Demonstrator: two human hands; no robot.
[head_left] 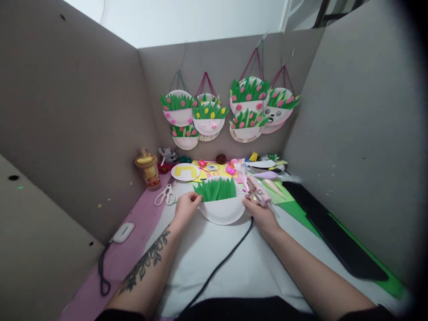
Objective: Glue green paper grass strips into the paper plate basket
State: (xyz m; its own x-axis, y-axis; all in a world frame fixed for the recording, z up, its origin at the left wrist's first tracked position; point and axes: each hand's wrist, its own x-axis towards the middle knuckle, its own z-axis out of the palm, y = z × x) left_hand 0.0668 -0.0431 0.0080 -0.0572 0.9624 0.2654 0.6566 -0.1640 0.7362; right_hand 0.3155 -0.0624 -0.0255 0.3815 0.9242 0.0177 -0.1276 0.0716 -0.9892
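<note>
A white paper plate basket [222, 211] with green paper grass [217, 189] standing in its pocket is held upright between my hands over the white-covered table. My left hand [189, 205] pinches its left edge, where the grass meets the front half plate. At the right edge my right hand [259, 211] has its fingers closed on the plate rim. A pink glue gun [260, 191] lies just beyond my right hand, and its black cord runs toward me across the white sheet.
White scissors [165, 195], a drink cup [148, 170] and an oval plate with yellow paper [185, 172] are at the left. Black pads [341, 240] lie at the right. Finished plate baskets [209, 125] hang on the back panel. A white case [123, 232] sits near the left wall.
</note>
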